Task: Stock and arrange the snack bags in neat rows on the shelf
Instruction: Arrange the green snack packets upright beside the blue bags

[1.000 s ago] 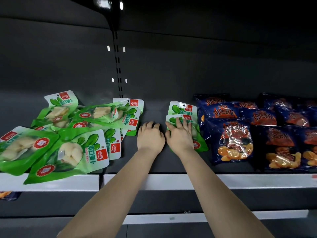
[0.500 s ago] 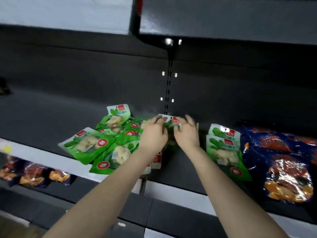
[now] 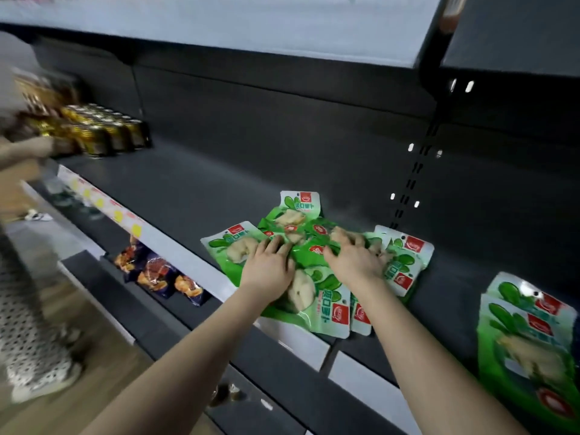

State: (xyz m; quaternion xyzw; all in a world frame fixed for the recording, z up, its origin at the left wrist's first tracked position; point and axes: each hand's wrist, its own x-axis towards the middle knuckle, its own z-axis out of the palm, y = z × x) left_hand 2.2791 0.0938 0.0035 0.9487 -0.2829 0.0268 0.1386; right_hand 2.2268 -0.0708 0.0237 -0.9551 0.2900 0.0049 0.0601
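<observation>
Head camera looks down, tilted, close over the shelf (image 3: 194,196).

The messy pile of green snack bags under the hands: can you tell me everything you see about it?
The pile of green bags is a loose heap of shiny plastic pouches, green with white tops, red logo badges and pale food pieces showing through clear windows. They overlap at odd angles, lying on the dark shelf, the front ones hanging over its white edge. The left hand rests flat on it; the right hand is in among them, its grip blurred.
</observation>
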